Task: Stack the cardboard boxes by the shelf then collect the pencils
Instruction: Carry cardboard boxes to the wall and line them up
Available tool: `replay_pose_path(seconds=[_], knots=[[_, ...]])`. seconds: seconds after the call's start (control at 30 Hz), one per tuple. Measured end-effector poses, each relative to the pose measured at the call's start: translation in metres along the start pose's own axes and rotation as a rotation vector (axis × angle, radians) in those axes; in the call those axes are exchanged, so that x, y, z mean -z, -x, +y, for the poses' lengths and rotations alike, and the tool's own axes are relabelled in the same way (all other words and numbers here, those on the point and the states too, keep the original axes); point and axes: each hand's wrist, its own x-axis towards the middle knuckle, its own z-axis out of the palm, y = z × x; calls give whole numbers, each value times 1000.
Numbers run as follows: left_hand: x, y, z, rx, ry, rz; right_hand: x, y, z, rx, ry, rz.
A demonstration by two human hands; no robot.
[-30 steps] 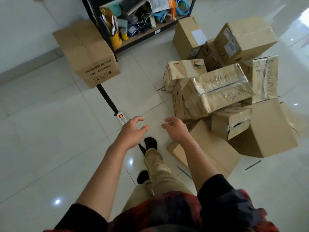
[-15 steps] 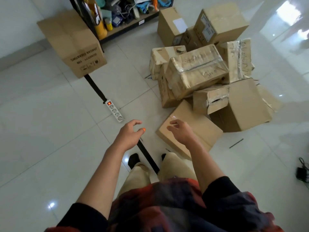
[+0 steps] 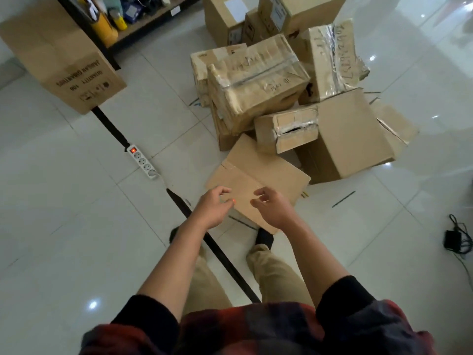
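Observation:
A jumbled pile of brown cardboard boxes lies on the white tiled floor, with a tape-wrapped box (image 3: 258,83) on top. The nearest is a flat box (image 3: 263,175) right in front of my feet. My left hand (image 3: 213,207) and my right hand (image 3: 272,207) hover just above its near end, fingers loosely curled, holding nothing. One printed box (image 3: 69,62) stands apart beside the black shelf (image 3: 107,34) at the upper left. Thin dark pencils lie on the floor: one pencil (image 3: 343,199) right of the flat box, others near the pile's edges.
A white power strip (image 3: 142,161) with a red switch lies left of the pile, its black cable cover (image 3: 212,244) running between my feet. A black adapter with cords (image 3: 454,238) sits at the right edge. The shelf holds yellow containers and clutter.
I have stepped closer to the pile. Both hands moved from beside the power strip to over the flat box's near end.

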Motion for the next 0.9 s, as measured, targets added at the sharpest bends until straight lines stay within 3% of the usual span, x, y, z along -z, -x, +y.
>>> replay_pose_path(seconds=[0.2,0.43,0.6,0.73,0.9], knots=[[-97,-15,24,61,94,-69,39,-12,75,-89,66,-47],[-117,-49,-11,145,-91,-101,20,-55,138,-177,20,-90],[-112,-99,-35,100,-274,-113,-14,-97,167,-213,50,-117],[-120,-156,-61,64,-377,-72,-43,-139,188,-250,52,-70],[-129,-215,-84,7,-489,-37,-67,-182,212,-250,37,124]])
